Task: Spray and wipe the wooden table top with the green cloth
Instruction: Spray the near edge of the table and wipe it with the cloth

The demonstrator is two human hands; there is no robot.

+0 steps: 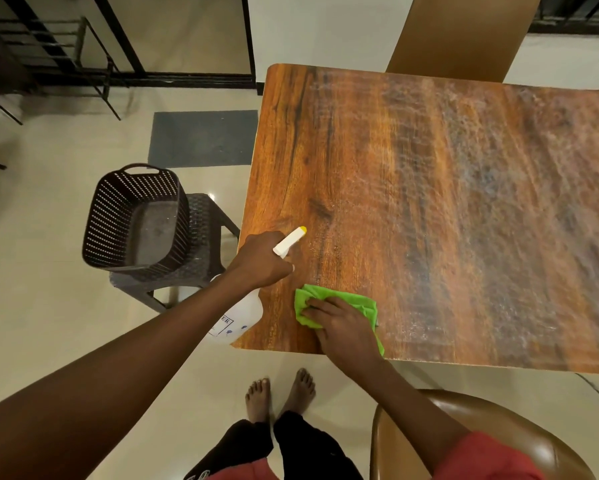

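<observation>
Pointing away from the person and to the right, out over the wood, the spray bottle (243,315) lies on a slant: its white nozzle with the yellow tip (302,230) sits over the table (464,202) near the left edge, while its pale body hangs back and down past that edge, beside the near left corner. The left hand (261,259) is clenched round the bottle's neck, so the nozzle sticks out beyond the knuckles and the body trails below the wrist under the forearm. One fingertip shows below the nozzle, probably on the trigger, though the trigger itself is hidden by the hand. Just to the right, the green cloth (351,299) lies bunched on the table top close to the near edge. The right hand (343,329) presses it palm down, fingers laid across it and pointing left, not gripping; cloth shows beyond the fingertips and along the far side of the hand. Much of the table further right carries a whitish, streaky film. Left of the table, a dark perforated basket (98,220) sits on a dark plastic stool (204,251), and a grey mat (204,138) lies on the pale floor beyond. Bare feet (280,393) stand at the table's near edge, next to a brown chair (519,427).
</observation>
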